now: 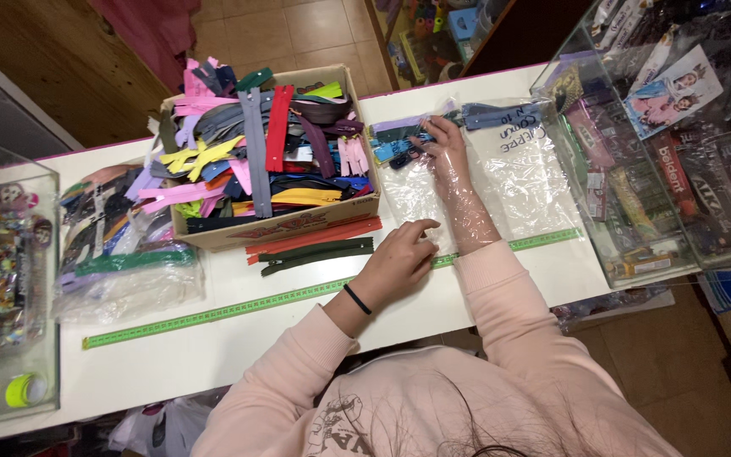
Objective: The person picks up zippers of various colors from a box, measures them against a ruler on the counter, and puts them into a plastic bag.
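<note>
My right hand [446, 152] is pushed inside a clear plastic bag [522, 173] lying on the white counter [171, 360], its fingers on several blue and purple zippers [395, 144] at the bag's far end. My left hand [395, 258] presses flat on the near edge of that bag, fingers together, holding nothing. A black band circles that wrist. Both sleeves are pale pink.
A cardboard box [277, 228] heaped with coloured zippers stands left of the bag, with red and dark green zippers [315, 245] lying in front of it. A green measuring tape [213, 313] runs along the counter. Another bag of zippers [120, 254] lies left. Glass display cases [670, 169] flank both sides.
</note>
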